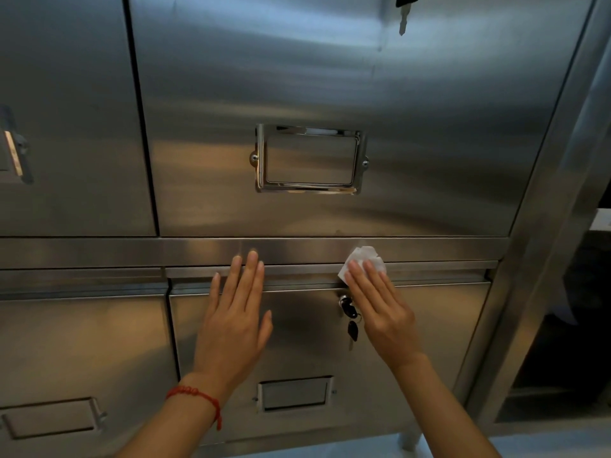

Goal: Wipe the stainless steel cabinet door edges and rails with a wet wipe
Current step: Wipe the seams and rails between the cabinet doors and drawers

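A stainless steel cabinet fills the view, with an upper door (330,94) and a lower door (429,325) split by a horizontal rail (165,252). My right hand (380,312) lies flat with straight fingers and presses a crumpled white wet wipe (363,259) against the rail and the lower door's top edge (436,272). My left hand (234,319), fingers straight, rests flat on the lower door, fingertips reaching the rail. A red string bracelet is on the left wrist.
Keys (350,319) hang from the lower door's lock just left of my right hand. Another key (403,11) hangs at the top. Chrome label holders (309,159) sit on the doors. More doors lie to the left; the cabinet's right post (545,226) borders a dark gap.
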